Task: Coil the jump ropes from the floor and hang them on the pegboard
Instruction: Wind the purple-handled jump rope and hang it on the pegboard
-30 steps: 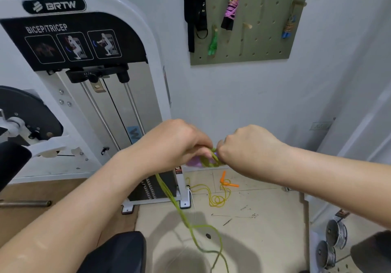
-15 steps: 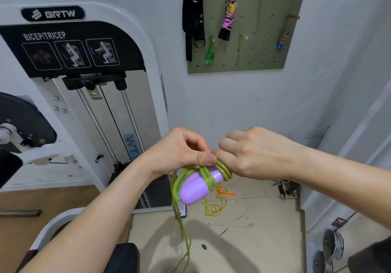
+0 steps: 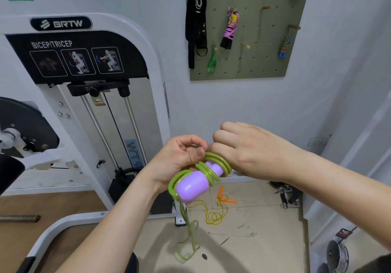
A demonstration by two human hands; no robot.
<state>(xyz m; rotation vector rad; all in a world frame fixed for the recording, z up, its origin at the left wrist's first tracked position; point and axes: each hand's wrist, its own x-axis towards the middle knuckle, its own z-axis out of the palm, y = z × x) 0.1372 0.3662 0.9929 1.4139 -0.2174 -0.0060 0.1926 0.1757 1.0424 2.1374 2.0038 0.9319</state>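
Above the floor, your left hand [image 3: 182, 160] pinches the green rope [image 3: 213, 167], now wound in several turns round the purple handle [image 3: 191, 185] your right hand [image 3: 249, 152] grips. Only a tail dangles, so I judge coiling nearly done.

We see a white BRTW bicep/tricep machine [image 3: 153, 65] at the far left, black straps [image 3: 195, 19] hanging right of it, and weight plates [image 3: 337, 255] near right.

Green rope [image 3: 219, 164] (apparently coiled) round handle [image 3: 191, 185]

More rope coils [image 3: 214, 165] (shorter loose tail [image 3: 189, 233])
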